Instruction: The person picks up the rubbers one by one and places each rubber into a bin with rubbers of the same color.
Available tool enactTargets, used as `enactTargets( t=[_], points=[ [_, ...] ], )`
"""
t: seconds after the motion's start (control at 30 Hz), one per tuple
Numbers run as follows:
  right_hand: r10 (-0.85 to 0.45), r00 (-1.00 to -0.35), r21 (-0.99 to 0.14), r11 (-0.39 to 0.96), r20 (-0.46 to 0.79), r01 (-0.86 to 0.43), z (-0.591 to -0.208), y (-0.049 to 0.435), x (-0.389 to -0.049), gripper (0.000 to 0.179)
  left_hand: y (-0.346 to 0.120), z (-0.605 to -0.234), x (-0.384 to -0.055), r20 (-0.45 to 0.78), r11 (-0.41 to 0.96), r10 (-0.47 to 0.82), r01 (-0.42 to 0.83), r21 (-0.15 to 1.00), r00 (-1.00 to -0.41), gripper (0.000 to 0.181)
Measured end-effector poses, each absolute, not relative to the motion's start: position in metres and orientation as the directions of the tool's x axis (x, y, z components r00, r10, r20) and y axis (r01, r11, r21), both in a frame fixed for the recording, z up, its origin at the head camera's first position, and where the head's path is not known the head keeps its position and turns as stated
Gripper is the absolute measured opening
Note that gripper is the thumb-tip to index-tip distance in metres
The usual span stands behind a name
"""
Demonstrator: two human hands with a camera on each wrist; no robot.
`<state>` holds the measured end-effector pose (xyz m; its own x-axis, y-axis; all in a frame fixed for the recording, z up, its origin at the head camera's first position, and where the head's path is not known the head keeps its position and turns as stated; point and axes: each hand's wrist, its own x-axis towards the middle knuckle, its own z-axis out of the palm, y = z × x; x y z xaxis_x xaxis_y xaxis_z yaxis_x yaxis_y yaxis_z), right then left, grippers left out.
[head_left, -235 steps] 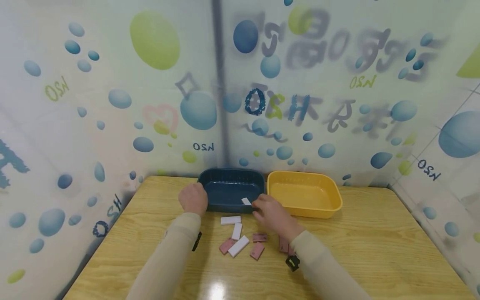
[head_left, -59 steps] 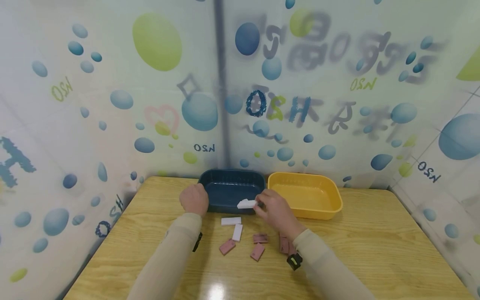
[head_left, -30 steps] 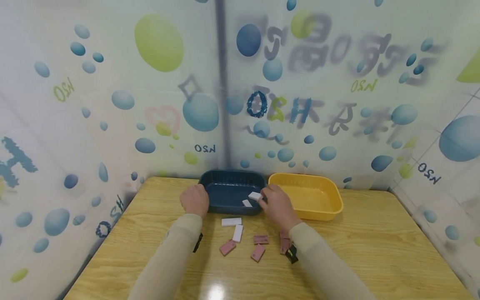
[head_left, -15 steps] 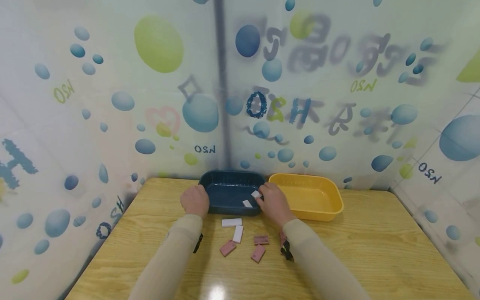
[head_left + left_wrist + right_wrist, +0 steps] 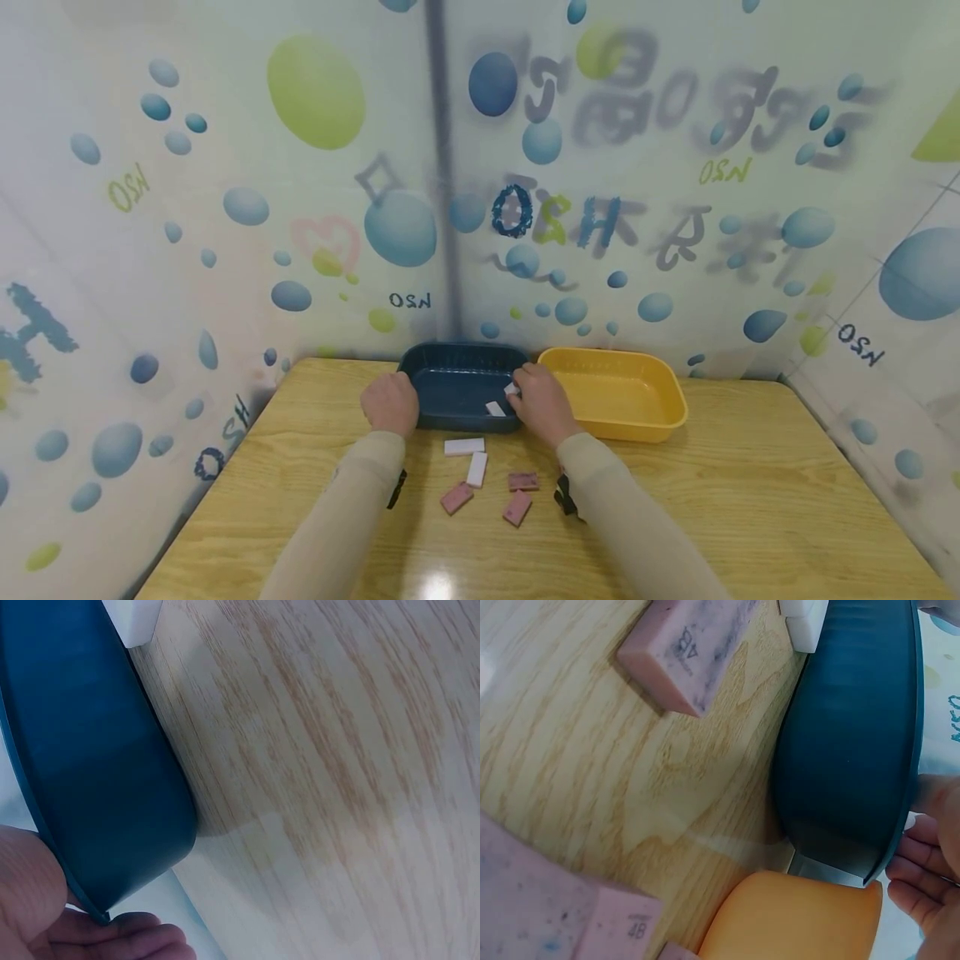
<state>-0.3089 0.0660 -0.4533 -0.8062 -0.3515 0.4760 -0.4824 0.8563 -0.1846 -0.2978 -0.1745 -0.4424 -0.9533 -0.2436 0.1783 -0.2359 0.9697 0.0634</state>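
Compared with two seconds ago, the right hand (image 5: 542,402) is now farther forward, at the right end of the blue tray (image 5: 465,423), and its sleeve (image 5: 622,500) has come inward. At that time the held white block (image 5: 512,389) was seen long over the near rim; now only a small part of it shows beside the fingers, above the inside of the tray. This grip is almost closed, with the fingers curled on the block; I cannot tell if the block touches the bottom. A second white block (image 5: 495,409) lies inside, near the front wall.

The left hand (image 5: 390,403) has not moved: its grip pinches the left end of the tray, with the rim between thumb and fingers.

On the worktop (image 5: 750,483), two white blocks (image 5: 464,447) and three pink blocks (image 5: 457,497) remain where they were. Further pink pieces, which were visible near the right wrist, are now hidden by the sleeve in the head view, but the right wrist view shows one close, marked "4B". The yellow tray (image 5: 637,432) stands just beside, unchanged.
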Motion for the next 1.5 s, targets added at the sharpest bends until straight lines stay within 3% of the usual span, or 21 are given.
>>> enactTargets(
  t=[0.37,0.97,1.2,1.5],
  points=[
    [-0.34,-0.829,-0.204,0.863,0.443,-0.462,-0.453,0.069,-0.31,0.023,-0.174,-0.443,-0.298,0.183,0.967,-0.252,-0.239,0.089,-0.95,0.042],
    [-0.369,-0.775,-0.195,0.829,0.513,-0.524,-0.436,0.078,-0.297,0.021,-0.175,-0.443,-0.299,0.186,0.967,-0.25,-0.235,0.099,-0.95,0.042],
    [-0.391,-0.786,-0.223,0.812,0.48,-0.54,-0.429,0.081,-0.286,0.02,-0.175,-0.442,-0.3,0.179,0.968,-0.247,-0.233,0.098,-0.952,0.04],
    [-0.526,-0.66,-0.177,0.694,0.536,-0.698,-0.439,0.081,-0.276,0.012,-0.174,-0.441,-0.298,0.172,0.967,-0.25,-0.238,0.091,-0.953,0.039]
  ],
)
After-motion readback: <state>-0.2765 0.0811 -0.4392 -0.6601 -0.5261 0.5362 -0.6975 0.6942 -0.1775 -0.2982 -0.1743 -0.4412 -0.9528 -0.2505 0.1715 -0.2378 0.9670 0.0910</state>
